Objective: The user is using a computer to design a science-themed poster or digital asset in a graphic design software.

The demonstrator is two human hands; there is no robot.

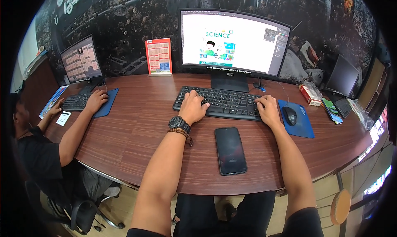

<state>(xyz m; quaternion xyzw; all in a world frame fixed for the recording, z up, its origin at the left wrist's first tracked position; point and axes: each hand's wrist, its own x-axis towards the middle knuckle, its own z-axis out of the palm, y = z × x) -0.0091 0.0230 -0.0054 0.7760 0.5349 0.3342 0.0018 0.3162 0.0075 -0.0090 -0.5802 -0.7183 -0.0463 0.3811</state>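
A black keyboard (227,104) lies in front of me on the dark brown wooden desk. My left hand (192,107) rests over its left end, fingers apart on the keys, with a black watch and beaded bracelets at the wrist. At the number pad on the keyboard's right end, my right hand (269,110) has its fingers spread and curved, holding nothing. Behind the keyboard stands a wide curved monitor (252,34), showing a design program with a cartoon cover page. A black smartphone (230,152), its screen dark, lies face up between my forearms.
Right of my right hand, a black mouse (290,116) sits on a blue mouse pad (305,127). A red and white box (310,95) and another monitor (343,76) stand farther right. A red calendar stand (159,57) is at the back. At left, another person (45,158) uses a second computer.
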